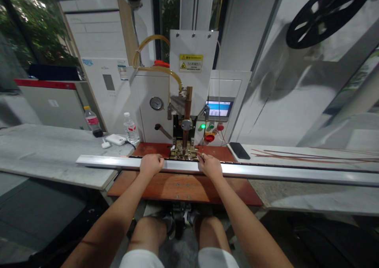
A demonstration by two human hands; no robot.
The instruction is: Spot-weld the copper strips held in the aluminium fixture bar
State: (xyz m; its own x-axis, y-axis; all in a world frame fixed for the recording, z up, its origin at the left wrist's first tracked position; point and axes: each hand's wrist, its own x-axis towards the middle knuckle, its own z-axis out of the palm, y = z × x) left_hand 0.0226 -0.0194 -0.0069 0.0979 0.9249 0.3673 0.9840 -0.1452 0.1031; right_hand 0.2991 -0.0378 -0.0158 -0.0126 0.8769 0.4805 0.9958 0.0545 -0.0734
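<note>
A long aluminium rail [266,173] lies across the red-brown work plate [183,187] in front of a white spot-welding machine [189,98]. My left hand [151,164] is closed over the rail just left of the copper electrode [187,117]. My right hand [209,164] rests on the rail to the electrode's right, its fingers pinched on a thin copper strip [200,155] that reaches toward the brass fixture [184,152] under the electrode.
Several long copper strips [310,156] and a black phone [239,150] lie on the bench at right. Two water bottles [130,128] and a white power bank [116,139] stand at left. A black reel [322,11] hangs top right. My knees show below the plate.
</note>
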